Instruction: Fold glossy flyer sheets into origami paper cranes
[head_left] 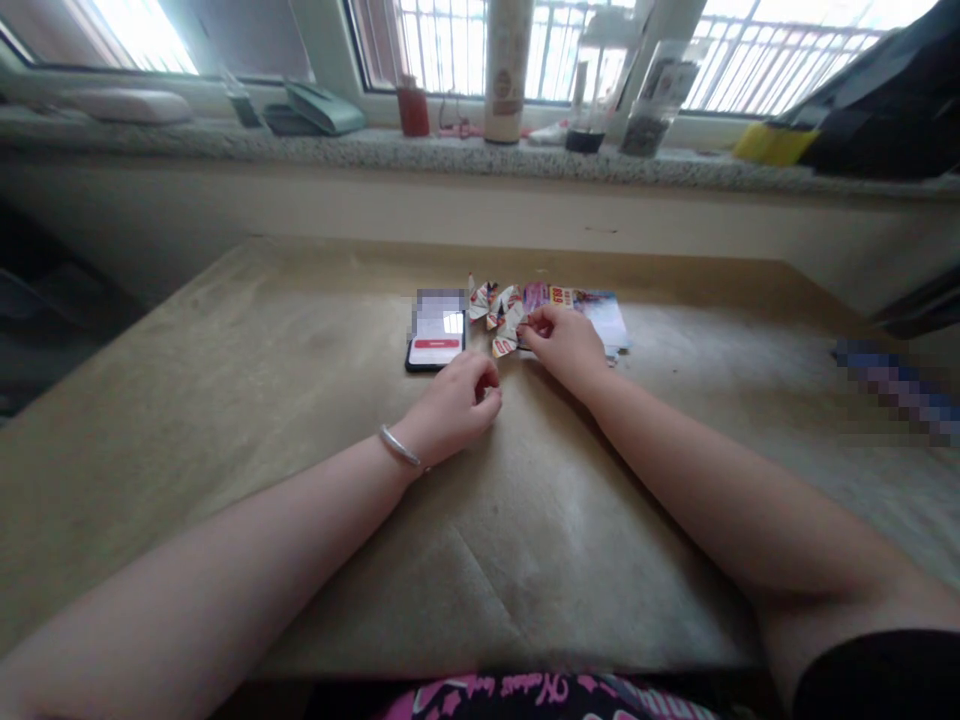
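Small origami figures [486, 303] of white, red and dark printed paper stand close together near the middle of the table. My right hand [564, 345] has its thumb and forefinger pinched at the edge of the nearest folded paper figure [509, 330]. My left hand [461, 400], with a silver bracelet at the wrist, rests just in front of the phone. Its fingers are loosely curled, with a gap between thumb and forefinger and nothing plainly held. The phone [435, 356] lies face up, its screen lit with a red bar near the bottom.
Behind my right hand lies colourful printed paper [606, 315], partly hidden. A blurred dark blue object [900, 390] is at the table's right side. Along the granite windowsill [450, 148] stand a red jar [412, 108], a tall pale bottle [507, 75] and other items.
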